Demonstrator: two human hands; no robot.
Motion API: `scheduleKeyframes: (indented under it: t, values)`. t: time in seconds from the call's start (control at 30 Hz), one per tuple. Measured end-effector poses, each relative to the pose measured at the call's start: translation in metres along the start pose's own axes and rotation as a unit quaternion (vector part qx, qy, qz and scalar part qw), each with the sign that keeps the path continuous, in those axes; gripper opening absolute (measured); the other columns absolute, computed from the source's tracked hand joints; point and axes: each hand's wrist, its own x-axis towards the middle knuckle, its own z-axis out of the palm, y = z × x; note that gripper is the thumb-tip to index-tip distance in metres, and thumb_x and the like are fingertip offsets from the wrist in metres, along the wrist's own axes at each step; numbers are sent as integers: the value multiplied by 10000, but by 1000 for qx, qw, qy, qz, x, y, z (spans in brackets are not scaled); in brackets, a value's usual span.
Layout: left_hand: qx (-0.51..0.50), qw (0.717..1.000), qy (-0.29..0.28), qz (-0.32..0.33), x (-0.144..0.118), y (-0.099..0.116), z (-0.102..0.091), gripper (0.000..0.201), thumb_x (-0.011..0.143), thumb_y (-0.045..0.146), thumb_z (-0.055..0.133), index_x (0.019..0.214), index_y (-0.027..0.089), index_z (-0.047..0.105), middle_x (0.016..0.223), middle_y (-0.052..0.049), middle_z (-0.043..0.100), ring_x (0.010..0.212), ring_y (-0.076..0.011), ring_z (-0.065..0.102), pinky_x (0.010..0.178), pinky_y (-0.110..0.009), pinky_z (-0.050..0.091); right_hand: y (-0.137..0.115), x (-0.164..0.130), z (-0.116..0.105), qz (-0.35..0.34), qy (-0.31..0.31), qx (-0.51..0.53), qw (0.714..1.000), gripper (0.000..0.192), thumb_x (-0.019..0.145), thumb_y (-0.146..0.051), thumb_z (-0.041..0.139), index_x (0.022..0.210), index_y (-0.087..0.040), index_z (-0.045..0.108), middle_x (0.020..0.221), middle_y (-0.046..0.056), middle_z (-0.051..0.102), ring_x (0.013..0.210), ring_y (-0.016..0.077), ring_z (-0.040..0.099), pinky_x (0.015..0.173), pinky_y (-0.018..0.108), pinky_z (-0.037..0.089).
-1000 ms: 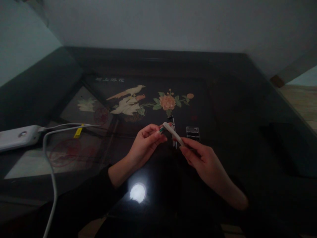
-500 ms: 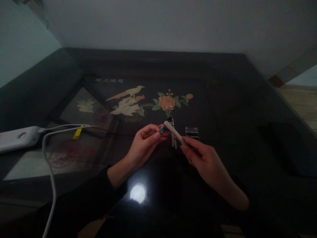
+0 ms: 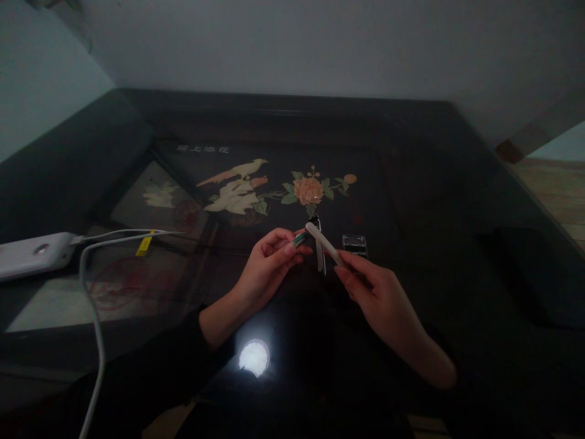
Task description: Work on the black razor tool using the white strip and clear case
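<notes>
My left hand (image 3: pixel 272 259) is closed, thumb and fingers pinching a small, narrow green-and-dark piece (image 3: pixel 300 238) whose kind I cannot make out. My right hand (image 3: pixel 377 296) is closed on the lower end of a pale flat stick (image 3: pixel 323 242) with a rounded tip. That tip reaches up and left to the end of the green piece; whether they touch, I cannot tell. Just behind the stick shows a thin pale and shiny strip (image 3: pixel 319 258), partly hidden. A small clear case (image 3: pixel 354 244) lies on the table beyond my right fingers.
The dark glossy table (image 3: pixel 411 183) has a bird-and-flower picture and a bright light reflection. A white power bank (image 3: pixel 34 255) with a white cable (image 3: pixel 94 311) and yellow tag (image 3: pixel 144 244) lies at left. At right is a dark flat object (image 3: pixel 543 274).
The green piece has turned slightly in my left fingers and shows more of its length. The stick's tip has shifted a touch to the right. Both hands keep their holds.
</notes>
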Motion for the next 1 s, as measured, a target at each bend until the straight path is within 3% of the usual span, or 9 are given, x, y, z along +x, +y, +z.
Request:
scheduleKeyframes:
  t: [0.13,0.27,0.43,0.57,0.8,1.0]
  values:
    - [4,1000,-5,7,1,-1,-2,294,621,286,906,748,162,671,742,20,704,682,-76,679,614,-136,502,3,1,0,-20,11,-2,1000,377,924,-313,524,1191,-126,714,859,101,743,693,187,652,620,308,528]
    - [20,1000,-7,12,1,-1,-2,289,640,295,894,756,163,664,708,4,697,662,-83,647,613,-155,478,0,-1,1,-9,-18,17,1000,396,935,-321,505,1205,-107,700,698,58,667,625,170,597,553,279,479]
    - [24,1000,-7,19,2,-1,-1,280,649,261,886,731,148,643,900,-47,741,625,-63,596,595,-168,452,-7,-3,2,3,-76,69,995,366,948,-324,508,1189,-132,707,560,-12,516,560,139,514,510,242,420]
    - [30,999,-5,20,3,-2,-1,290,646,273,883,744,152,638,954,-62,741,629,-77,582,593,-193,452,-10,-4,1,12,-96,100,990,359,950,-326,515,1189,-140,709,554,-21,495,563,134,502,525,238,421]
    - [38,999,-10,18,1,-2,0,335,632,309,896,698,156,606,620,15,631,574,-76,539,584,-189,411,-4,-1,-1,22,-42,54,997,375,939,-321,519,1197,-122,706,574,2,554,569,143,537,490,233,413]
    - [38,999,-14,11,0,-3,-1,337,639,316,890,710,156,602,602,22,625,568,-70,537,583,-177,408,1,2,-3,13,-7,29,999,374,924,-314,537,1196,-126,710,666,43,649,629,163,595,517,251,456]
